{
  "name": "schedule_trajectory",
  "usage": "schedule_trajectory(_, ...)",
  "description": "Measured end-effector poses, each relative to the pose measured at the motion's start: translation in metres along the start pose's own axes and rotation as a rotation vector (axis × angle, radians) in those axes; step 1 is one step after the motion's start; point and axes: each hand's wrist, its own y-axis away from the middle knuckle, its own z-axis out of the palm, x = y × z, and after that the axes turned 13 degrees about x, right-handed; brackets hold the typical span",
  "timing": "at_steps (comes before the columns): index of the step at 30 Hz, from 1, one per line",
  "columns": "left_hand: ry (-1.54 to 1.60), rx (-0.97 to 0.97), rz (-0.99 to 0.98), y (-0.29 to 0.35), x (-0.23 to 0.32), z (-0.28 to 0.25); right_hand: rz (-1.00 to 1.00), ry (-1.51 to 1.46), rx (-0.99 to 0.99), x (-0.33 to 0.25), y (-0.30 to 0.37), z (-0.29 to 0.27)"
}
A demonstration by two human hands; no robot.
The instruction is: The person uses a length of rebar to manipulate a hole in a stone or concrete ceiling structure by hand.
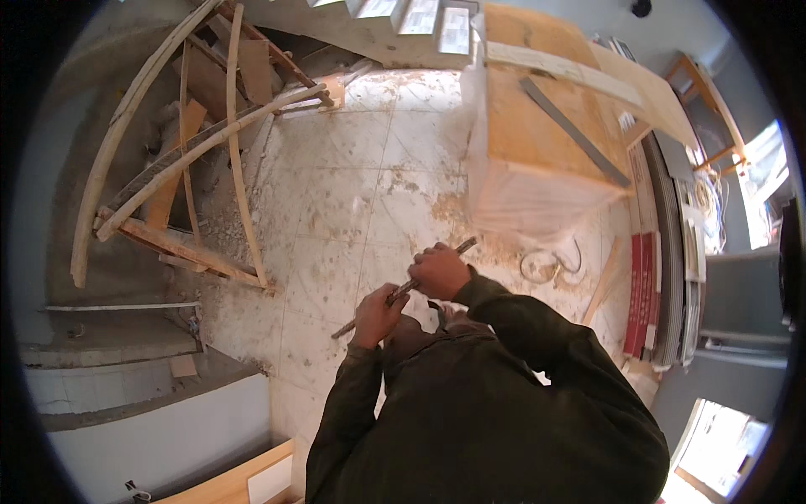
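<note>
A thin, dark brown rod (407,287) with a mottled surface slants across in front of my body. Whether it is wood or metal I cannot make out. My left hand (378,317) is closed round it toward its lower left end, which sticks out over the tiles. Higher up, my right hand (440,272) grips it, and the upper right end juts past that fist. Beneath both hands lies a dusty, stained tiled floor (323,252).
At the left, a frame of rough wooden poles (235,160) leans over rubble. A plastic-wrapped wooden crate (546,126) with a dark flat strip (575,133) on top stands ahead right. Nearby lies a loop of cable (541,267). Stacked panels (663,252) line the right wall; stairs (420,21) rise behind.
</note>
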Motion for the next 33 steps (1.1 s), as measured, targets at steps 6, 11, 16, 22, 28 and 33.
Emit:
schedule_trajectory(6,0.045,0.041,-0.205,-0.143,-0.082,-0.019,-0.087,-0.41,0.238,0.046,-0.143,0.018)
schedule_trajectory(11,0.126,-0.017,-0.266,-0.286,-0.129,-0.036,0.643,-0.264,0.105,0.183,-0.153,0.121)
schedule_trajectory(16,0.133,-0.246,-0.148,-0.461,-0.143,-0.039,1.441,-0.144,0.123,0.309,-0.013,0.221)
schedule_trajectory(22,0.231,-0.46,-0.075,-0.65,-0.136,-0.021,1.602,-0.214,-0.038,0.347,0.016,0.25)
schedule_trajectory(28,0.205,-0.531,-0.181,-0.796,-0.114,0.017,1.066,0.042,-0.692,0.471,-0.158,0.225)
schedule_trajectory(33,0.327,-0.518,-0.282,-0.912,-0.089,0.025,1.661,-0.464,0.248,0.659,-0.352,0.18)
